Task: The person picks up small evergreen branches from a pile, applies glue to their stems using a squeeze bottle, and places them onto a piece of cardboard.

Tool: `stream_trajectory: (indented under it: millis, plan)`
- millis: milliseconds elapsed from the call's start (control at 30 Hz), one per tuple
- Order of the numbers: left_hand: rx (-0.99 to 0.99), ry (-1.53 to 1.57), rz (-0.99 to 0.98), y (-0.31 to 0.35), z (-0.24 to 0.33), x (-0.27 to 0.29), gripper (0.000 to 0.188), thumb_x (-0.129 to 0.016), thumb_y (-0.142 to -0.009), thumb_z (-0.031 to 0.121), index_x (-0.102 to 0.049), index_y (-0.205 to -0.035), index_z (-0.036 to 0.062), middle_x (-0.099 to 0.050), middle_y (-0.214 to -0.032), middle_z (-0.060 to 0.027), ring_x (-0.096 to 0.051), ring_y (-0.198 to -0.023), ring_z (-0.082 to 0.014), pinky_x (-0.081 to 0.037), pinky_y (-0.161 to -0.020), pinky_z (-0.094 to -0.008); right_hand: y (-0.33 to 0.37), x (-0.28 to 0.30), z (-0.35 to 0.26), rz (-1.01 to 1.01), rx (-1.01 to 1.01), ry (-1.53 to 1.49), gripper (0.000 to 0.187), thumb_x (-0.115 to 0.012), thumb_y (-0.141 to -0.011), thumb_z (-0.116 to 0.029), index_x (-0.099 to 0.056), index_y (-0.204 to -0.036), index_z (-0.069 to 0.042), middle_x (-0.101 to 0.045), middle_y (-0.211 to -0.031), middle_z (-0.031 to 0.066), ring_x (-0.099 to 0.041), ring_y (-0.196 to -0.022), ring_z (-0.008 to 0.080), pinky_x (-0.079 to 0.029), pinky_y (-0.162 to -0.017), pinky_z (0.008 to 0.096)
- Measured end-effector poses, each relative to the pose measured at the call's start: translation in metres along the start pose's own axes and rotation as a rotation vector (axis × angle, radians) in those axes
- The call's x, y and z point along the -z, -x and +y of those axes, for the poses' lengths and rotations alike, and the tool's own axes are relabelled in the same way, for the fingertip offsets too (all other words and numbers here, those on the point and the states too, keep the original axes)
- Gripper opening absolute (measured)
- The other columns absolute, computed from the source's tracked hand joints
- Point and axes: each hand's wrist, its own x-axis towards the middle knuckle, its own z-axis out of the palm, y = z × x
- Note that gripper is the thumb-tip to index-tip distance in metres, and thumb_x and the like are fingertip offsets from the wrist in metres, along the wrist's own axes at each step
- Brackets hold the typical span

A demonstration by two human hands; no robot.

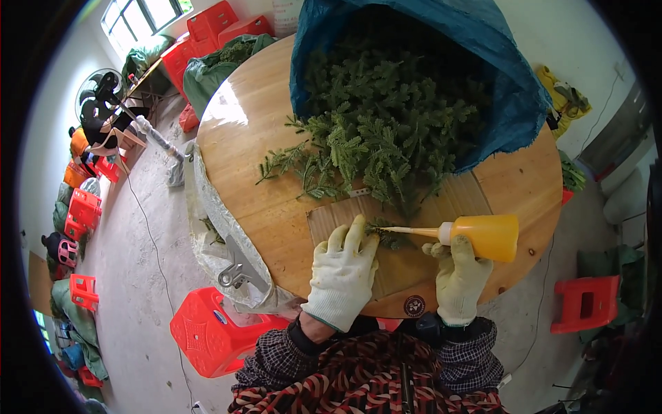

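Note:
My left hand (343,269), in a white knit glove, rests on a brown cardboard sheet (331,215). Its thumb and forefinger close on the end of a small green fir sprig (392,238) lying there. A yellow squeeze bottle (486,237) with a long tapered nozzle lies tilted nearly level in my right hand (460,276), also gloved. The nozzle tip points left and reaches the sprig, close to my left fingertips. Whether anything flows from it I cannot make out. Beyond the cardboard, a heap of green fir branches (386,117) spills from a blue plastic bag (514,83).
The round wooden table (241,152) has a plastic sheet (221,228) hanging at its left edge, with a large metal clip (241,269) on it. A red stool (207,331) stands close at the left, another red stool (586,303) at the right. A fan (100,96) is farther off.

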Motion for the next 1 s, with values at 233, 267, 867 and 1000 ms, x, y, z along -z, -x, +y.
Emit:
stream_trajectory:
  millis: [233, 267, 867, 1000]
  plan:
    - [-0.040, -0.006, 0.000, 0.000, -0.001, -0.002, 0.040, -0.066, -0.078, 0.014, -0.061, -0.117, 0.0071, -0.054, -0.130, -0.0093, -0.050, -0.116, -0.0297, -0.042, -0.092, -0.0439, 0.001, 0.004, -0.002, 0.011, -0.009, 0.019, 0.017, -0.059, -0.093, -0.012, -0.061, -0.102, 0.003, -0.063, -0.079, 0.0072, -0.060, -0.065, 0.0142, -0.058, -0.067, 0.0366]
    - [-0.036, -0.005, -0.004, 0.000, -0.001, -0.002, 0.040, -0.066, -0.078, 0.014, -0.061, -0.117, 0.0072, -0.054, -0.130, -0.0089, -0.050, -0.117, -0.0299, -0.042, -0.092, -0.0440, 0.001, 0.006, -0.001, 0.013, -0.013, 0.010, 0.017, -0.059, -0.093, -0.012, -0.061, -0.102, 0.003, -0.062, -0.079, 0.0072, -0.060, -0.064, 0.0141, -0.057, -0.067, 0.0365]
    - [-0.069, -0.012, 0.068, -0.003, -0.001, -0.004, 0.039, -0.067, -0.075, 0.013, -0.063, -0.112, 0.0057, -0.056, -0.127, -0.0082, -0.052, -0.111, -0.0287, -0.045, -0.087, -0.0419, 0.006, 0.030, -0.005, 0.072, -0.013, -0.003, 0.017, -0.058, -0.095, -0.015, -0.060, -0.102, 0.001, -0.062, -0.081, 0.0058, -0.057, -0.063, 0.0130, -0.056, -0.066, 0.0357]
    - [-0.019, 0.045, 0.021, -0.003, 0.000, -0.003, 0.037, -0.065, -0.078, 0.012, -0.062, -0.115, 0.0071, -0.055, -0.128, -0.0073, -0.051, -0.114, -0.0305, -0.041, -0.095, -0.0446, 0.007, 0.032, -0.007, 0.086, -0.024, -0.022, 0.017, -0.058, -0.094, -0.015, -0.060, -0.102, 0.000, -0.062, -0.080, 0.0058, -0.057, -0.064, 0.0131, -0.056, -0.065, 0.0357]
